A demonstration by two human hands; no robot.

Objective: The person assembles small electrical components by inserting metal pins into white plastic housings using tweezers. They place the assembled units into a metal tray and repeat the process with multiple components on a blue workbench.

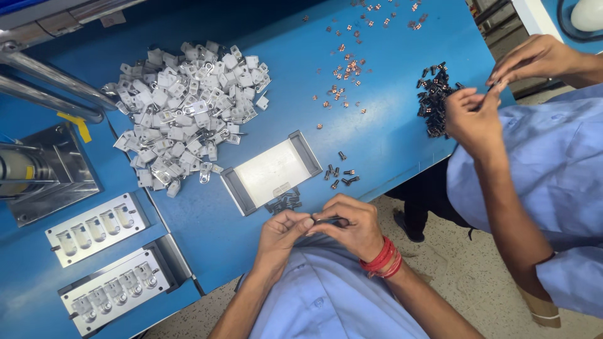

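Pinching one dark pin (328, 220) between two hands (left (284, 232), right (355, 227)).

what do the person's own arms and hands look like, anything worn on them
Both forearms are bare, with no gloves on the left hand or the right hand. The right wrist carries a bundle of red thread bands. The left wrist has nothing on it. The person wears a light blue buttoned shirt; its sleeves end out of view.

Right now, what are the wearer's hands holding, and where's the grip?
A small dark metal part, pinched at its two ends between the fingertips of the left hand and right hand, at the edge of the blue table.
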